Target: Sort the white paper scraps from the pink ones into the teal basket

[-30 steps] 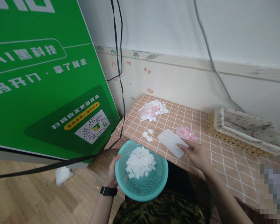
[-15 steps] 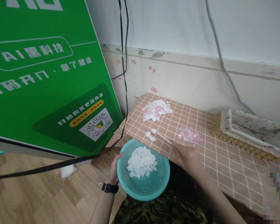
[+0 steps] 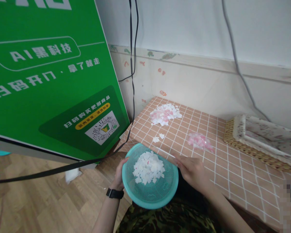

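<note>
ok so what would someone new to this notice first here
Probably the big green panel with white lettering, filling the upper left. Next, the turquoise basket of white scraps in the lower middle, held by the left hand. Farther back, a pink-and-white heap lies on the checked tablecloth.

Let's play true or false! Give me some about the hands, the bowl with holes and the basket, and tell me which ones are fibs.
1. The left hand holds the turquoise colander at its side. True.
2. Nothing lies in the colander. False: white scraps are heaped inside it.
3. The right hand holds a thin white card. True.
4. Only the right wrist wears something. False: a black band is around the left wrist.
5. The wicker basket stands on the checked tablecloth. True.
</note>
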Available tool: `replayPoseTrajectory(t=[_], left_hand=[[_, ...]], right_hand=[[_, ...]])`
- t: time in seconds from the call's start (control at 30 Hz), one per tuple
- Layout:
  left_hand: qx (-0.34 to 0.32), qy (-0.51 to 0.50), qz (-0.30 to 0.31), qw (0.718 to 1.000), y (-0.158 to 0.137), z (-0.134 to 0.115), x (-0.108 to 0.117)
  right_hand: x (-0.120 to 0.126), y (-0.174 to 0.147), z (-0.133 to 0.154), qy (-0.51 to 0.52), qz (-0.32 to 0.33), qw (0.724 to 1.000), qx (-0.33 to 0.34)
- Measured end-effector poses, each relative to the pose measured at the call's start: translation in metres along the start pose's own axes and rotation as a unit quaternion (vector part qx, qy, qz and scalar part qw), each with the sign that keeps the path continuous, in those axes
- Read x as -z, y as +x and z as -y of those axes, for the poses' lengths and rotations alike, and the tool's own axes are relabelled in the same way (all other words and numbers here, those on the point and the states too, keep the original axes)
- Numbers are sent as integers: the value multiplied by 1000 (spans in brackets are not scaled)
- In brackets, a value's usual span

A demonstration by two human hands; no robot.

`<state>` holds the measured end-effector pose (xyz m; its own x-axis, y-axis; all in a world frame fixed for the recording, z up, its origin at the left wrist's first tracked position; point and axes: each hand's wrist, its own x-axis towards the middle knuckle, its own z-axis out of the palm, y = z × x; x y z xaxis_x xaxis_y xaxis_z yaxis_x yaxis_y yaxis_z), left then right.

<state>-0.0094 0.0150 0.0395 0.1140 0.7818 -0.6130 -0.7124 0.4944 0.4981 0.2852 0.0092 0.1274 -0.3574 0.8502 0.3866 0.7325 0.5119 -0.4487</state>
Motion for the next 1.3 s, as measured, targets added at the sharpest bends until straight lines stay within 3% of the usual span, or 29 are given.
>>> replayPoseTrajectory(t=[0.1, 0.23, 0.43, 0.57, 0.77, 0.9, 0.97, 1.07, 1.17, 1.3], left_hand=[[3, 5, -12, 1000, 0, -1, -1], [-10, 6, -19, 1000, 0, -1, -3], [-16, 4, -32, 999, -3, -4, -6], [-18, 1, -31, 999, -4, -5, -8], [-18, 5, -30, 999, -4, -5, -8], [-17, 6, -33, 999, -5, -6, -9], [-19, 4, -28, 999, -5, -6, -9], [-14, 3, -18, 1000, -3, -5, -7], [-10, 10, -10, 1000, 0, -3, -1], [-22, 5, -12, 1000, 3, -2, 6]], right_hand=[[-4, 9, -14, -97, -56, 992, -61], [-14, 25, -29, -184, -65, 977, -83], [-15, 32, -22, -94, -8, 994, -63], [-7, 31, -13, -10, -4, 998, -55], [-16, 26, -5, -58, -5, 997, -42], [-17, 24, 5, -5, 41, 999, -4], [-16, 28, 4, 0, 34, 999, -9], [-18, 38, -4, -68, 1, 997, -24], [-21, 46, -5, -111, 16, 994, -11], [-14, 44, 8, -17, 64, 998, 20]])
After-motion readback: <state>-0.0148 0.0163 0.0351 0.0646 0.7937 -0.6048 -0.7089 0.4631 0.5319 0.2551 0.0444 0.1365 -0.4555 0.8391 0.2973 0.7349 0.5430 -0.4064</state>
